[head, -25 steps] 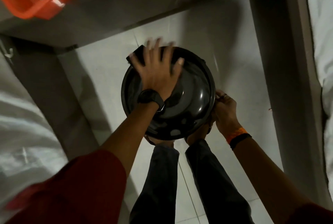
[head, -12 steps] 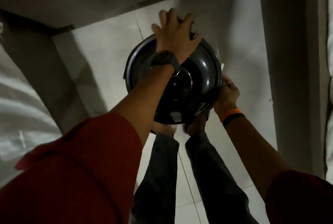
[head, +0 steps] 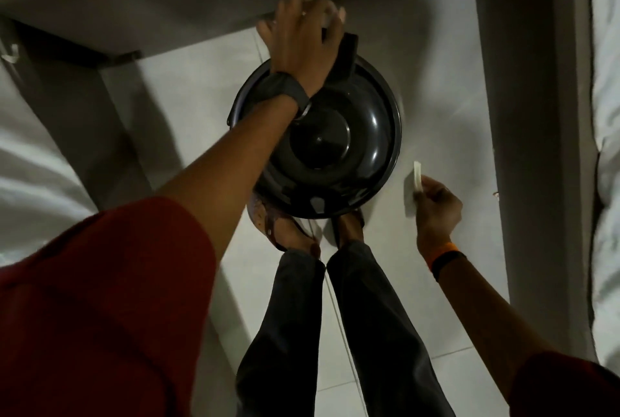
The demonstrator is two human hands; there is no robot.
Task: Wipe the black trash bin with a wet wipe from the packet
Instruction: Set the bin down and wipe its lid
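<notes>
The right hand (head: 436,207) has left the black trash bin (head: 365,148), pinching a wet wipe (head: 417,176); the left hand (head: 302,37) grips the bin's far rim.

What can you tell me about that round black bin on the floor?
The round black glossy plastic trash bin stands upright on the pale tiled floor, seen from above. Its shiny domed lid is closed, with a raised round hump in the middle and a flat black tab at the far rim. The left hand rests on that far edge by the tab. The right hand is off to the side, not touching, holding a small white wipe. The person's feet sit against its near side.
</notes>
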